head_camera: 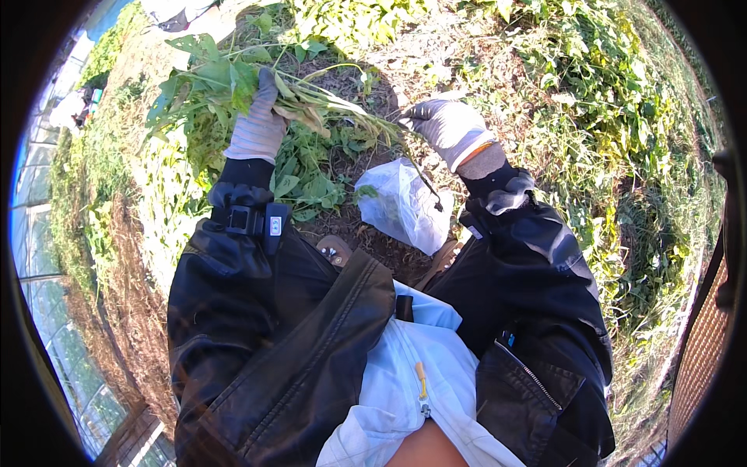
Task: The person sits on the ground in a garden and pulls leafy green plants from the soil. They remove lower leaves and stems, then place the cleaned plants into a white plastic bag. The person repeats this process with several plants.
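Note:
My left hand (261, 119), in a striped grey-palmed work glove, is closed around an uprooted leafy plant (327, 105) with green pods or stems. The plant's leaves spread to the left, and its stalks run right, towards my other hand. My right hand (446, 128), gloved alike, has its fingertips at the lower stalks; whether they pinch a stalk or only touch it is hard to tell. A thin dark root end hangs below that hand, beside a white translucent plastic bag (402, 204), which stands on the soil between my feet.
Leafy green plants (309, 175) lie on the bare soil just beyond the bag. A dense row of leafy plants (613, 105) runs along the right. Dry brown stalks (134, 280) cover ground at the left. A woven brown surface (700, 344) edges the far right.

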